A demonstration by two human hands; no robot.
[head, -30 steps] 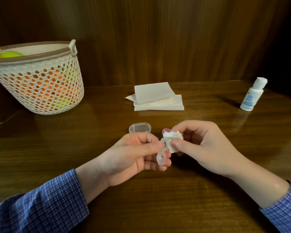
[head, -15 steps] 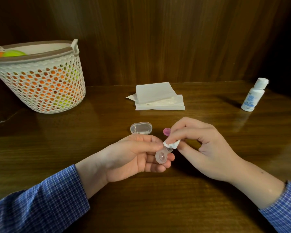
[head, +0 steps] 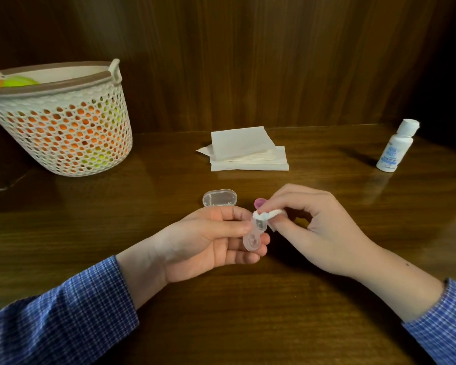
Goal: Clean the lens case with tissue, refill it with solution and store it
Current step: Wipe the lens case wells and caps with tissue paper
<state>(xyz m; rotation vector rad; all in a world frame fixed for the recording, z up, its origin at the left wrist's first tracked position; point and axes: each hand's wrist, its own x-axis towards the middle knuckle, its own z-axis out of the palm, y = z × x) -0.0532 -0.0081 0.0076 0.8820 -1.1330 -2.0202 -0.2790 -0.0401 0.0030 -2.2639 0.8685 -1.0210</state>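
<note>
Lens case sits pinched in the left hand over the near table while the right hand pinches twisted tissue into its far well, so wiping's underway, with the solution bottle far right looking untouched and refill plus storing left.

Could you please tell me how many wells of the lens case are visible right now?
2: the near round well of the clear plastic lens case lies open in the left hand; the far well sits under the white tissue wad pinched by the right hand.

hands 2 | lens case 1 | bottle 1 | basket 1 | tissue stack 1
</note>
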